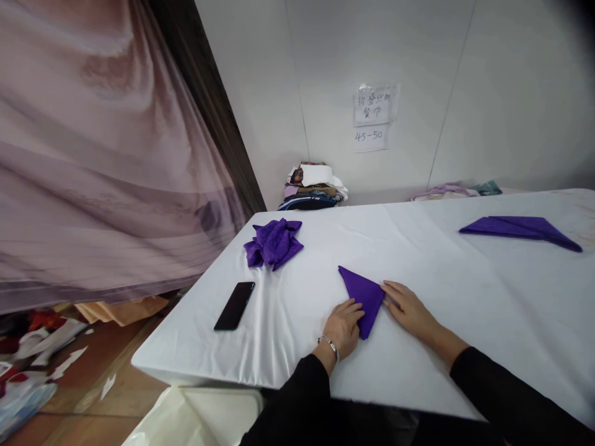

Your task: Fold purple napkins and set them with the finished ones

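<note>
A folded, purple, triangular piece of cloth (365,294) is lying flat near the front edge of a surface covered in glossy white fabric (427,266), between the person's two hands. The left hand (343,325), wearing a silvery bracelet (330,347) at the wrist, is resting its fingers over the triangle's lower left edge. The right hand (409,310) is touching the right corner with its fingertips. Whether either grip is pinching the fabric or only pressing it, I cannot tell. To the left, a black, rectangular phone (235,306) is lying near a crumpled heap of purple cloth (273,243). Well apart on the right, a long, folded strip of purple cloth (515,228) is lying flat. Beyond the far edge, a stack of multicoloured folded textiles (312,186) is sitting against a pale grey panelled wall (395,37), where handwritten white paper notes (370,118) are hanging.
</note>
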Motion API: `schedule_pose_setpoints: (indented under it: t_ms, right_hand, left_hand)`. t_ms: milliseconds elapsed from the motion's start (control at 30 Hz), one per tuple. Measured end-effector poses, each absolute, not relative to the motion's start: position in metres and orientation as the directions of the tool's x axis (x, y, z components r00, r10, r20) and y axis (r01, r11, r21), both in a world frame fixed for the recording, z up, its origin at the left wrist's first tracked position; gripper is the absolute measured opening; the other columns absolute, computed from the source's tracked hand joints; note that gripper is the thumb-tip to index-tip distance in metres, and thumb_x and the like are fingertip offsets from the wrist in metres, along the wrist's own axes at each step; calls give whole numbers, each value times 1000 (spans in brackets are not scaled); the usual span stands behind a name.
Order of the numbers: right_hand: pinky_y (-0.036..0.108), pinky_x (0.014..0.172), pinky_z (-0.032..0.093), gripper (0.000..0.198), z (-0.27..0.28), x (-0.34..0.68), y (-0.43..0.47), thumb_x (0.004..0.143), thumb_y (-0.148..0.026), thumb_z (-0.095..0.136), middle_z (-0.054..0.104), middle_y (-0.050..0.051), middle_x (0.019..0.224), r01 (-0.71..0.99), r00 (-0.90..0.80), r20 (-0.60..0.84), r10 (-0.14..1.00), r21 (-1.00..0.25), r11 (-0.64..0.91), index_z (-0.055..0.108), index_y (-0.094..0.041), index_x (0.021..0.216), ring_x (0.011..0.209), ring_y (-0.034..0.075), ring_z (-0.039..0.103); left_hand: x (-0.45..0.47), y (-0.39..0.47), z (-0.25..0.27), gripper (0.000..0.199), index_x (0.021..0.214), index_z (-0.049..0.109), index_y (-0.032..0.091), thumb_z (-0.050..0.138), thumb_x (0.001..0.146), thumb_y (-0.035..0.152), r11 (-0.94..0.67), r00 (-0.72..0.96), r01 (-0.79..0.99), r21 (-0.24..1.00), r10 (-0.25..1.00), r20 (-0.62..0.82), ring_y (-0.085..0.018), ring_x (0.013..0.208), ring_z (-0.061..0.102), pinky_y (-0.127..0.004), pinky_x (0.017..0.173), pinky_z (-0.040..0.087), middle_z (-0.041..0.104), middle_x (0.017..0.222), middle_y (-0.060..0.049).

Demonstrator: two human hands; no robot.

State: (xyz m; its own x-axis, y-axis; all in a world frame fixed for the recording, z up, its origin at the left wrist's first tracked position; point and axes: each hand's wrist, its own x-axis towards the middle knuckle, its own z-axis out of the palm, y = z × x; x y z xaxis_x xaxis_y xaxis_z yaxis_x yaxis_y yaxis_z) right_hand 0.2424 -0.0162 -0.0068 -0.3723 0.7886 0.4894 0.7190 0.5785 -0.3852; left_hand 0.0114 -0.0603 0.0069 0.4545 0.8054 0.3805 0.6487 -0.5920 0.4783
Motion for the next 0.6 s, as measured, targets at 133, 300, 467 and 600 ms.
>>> schedule_pose_setpoints:
  t_ms: [133,300,467,600]
  right_hand:
    - [48,100,32,39,-6,236,-26,84,-21,44,49,8,130,658,-528,478,702,-292,694,51,-23,123,123,25,39]
    - [53,102,26,39,2,230,-36,83,-20,47,51,7,129,604,-646,398,651,-255,755,53,-24,121,124,26,38]
    - [53,102,25,36,4,230,-37,84,-22,46,52,8,128,612,-634,405,659,-259,747,55,-24,119,123,25,39]
    - [53,102,25,36,4,230,-38,84,-23,47,52,8,127,608,-639,403,655,-255,752,55,-23,119,123,26,39]
  left_hand:
    - [11,-78,8,42,107,61,18,45,70,6,-595,450,653,468,802,393,-20,118,46,-42,100,39,61,116,-6]
    - [10,-99,12,48,111,59,22,44,69,3,-587,441,644,491,809,389,-19,116,47,-43,99,40,60,118,-5]
    - [8,-116,11,41,107,61,24,45,74,6,-514,320,658,550,853,413,-17,106,55,-42,94,44,63,111,-4]
    - [8,-124,11,28,99,64,23,54,75,13,-411,199,700,584,898,393,-19,103,56,-43,93,44,66,106,-4]
